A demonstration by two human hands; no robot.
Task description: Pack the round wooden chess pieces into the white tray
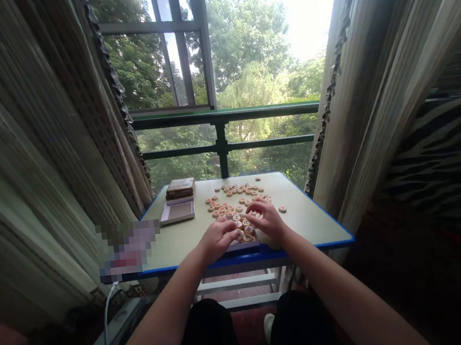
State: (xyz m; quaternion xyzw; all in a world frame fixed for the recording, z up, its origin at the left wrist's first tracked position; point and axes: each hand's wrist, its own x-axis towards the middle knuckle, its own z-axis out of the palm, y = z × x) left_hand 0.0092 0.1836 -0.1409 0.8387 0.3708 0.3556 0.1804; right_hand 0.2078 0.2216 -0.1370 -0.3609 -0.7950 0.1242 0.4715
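Observation:
Round wooden game pieces with red and dark markings lie scattered over a small table with a blue edge. Some pieces sit in a shallow tray at the table's near edge. My left hand rests on the tray's left side, fingers curled over the pieces. My right hand lies on the tray's right side, its fingertips bent down onto pieces at the tray's far edge. Whether either hand grips a piece is hidden by the fingers.
A flat box and a stack of thin brown boxes lie at the table's back left. A blurred object sits at the front left corner. Curtains hang at both sides; a railing and window stand behind.

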